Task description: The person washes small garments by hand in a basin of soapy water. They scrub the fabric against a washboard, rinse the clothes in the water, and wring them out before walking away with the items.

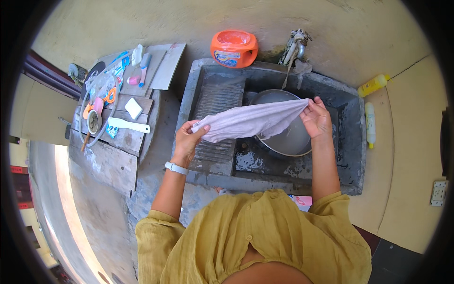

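Observation:
A pale lilac cloth [244,122] is stretched between my two hands above a stone laundry sink [351,149]. Its left end is pinched between the thumb and fingers of my left hand [187,139], over the ribbed washboard [218,96]. My right hand [316,119] grips the narrower right end, palm turned partly up. Beneath the cloth stands a round metal basin [294,142] holding cloudy water, partly hidden by the fabric. Wet patches show on the sink floor around the basin.
An orange Tide tub [234,48] stands on the sink's back rim, left of a metal tap [300,46]. Two bottles, one yellow [374,85] and one pale [370,124], are at the right. Boards [127,138] at left bear a brush [144,69], a white scraper [129,125] and a hose [83,113].

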The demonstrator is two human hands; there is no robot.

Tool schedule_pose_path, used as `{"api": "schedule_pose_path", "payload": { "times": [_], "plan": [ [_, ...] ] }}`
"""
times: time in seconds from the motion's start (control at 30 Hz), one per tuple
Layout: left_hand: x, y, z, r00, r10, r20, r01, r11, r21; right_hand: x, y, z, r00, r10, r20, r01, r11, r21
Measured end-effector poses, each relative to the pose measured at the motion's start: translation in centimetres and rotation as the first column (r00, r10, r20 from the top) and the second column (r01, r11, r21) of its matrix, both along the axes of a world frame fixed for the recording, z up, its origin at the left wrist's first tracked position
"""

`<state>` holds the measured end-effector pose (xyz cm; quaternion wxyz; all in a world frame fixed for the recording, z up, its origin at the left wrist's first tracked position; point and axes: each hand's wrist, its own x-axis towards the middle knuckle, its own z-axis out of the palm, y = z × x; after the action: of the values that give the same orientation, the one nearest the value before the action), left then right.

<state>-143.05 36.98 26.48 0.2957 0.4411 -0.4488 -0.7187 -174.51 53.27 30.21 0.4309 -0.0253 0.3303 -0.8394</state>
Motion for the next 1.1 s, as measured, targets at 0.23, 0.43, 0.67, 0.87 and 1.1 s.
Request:
{"api": "schedule_pose_path", "payload": {
  "times": [0.23, 0.43, 0.67, 0.87, 1.1],
  "plan": [
    [-5.2, 1.0, 3.0, 0.994, -0.104, 0.041, 0.109, 0.980, -0.168, -4.5, 1.0, 3.9, 0.978, -0.099, -0.182, 0.076, 0.988, -0.133],
    [-11.8, 2.7, 4.9, 0.925, -0.081, -0.371, 0.078, 0.997, -0.022, -8.7, 1.9, 5.6, 0.926, -0.224, -0.302, 0.152, 0.958, -0.244],
    [-12.1, 5.5, -2.1, 0.993, -0.114, -0.016, 0.115, 0.979, 0.170, -7.8, 2.0, -4.8, 0.039, 0.546, -0.837, 0.569, 0.677, 0.468],
    [-10.6, 8.1, -4.6, 0.985, -0.153, 0.078, 0.117, 0.930, 0.349, -1.7, -0.9, -19.7, -0.162, 0.827, -0.539, 0.171, 0.561, 0.810],
    [-10.6, 8.1, -4.4, 0.979, -0.204, 0.022, 0.181, 0.907, 0.379, 1.2, -1.4, -22.8, -0.075, 0.995, -0.063, 0.091, 0.070, 0.993]
  ]
}}
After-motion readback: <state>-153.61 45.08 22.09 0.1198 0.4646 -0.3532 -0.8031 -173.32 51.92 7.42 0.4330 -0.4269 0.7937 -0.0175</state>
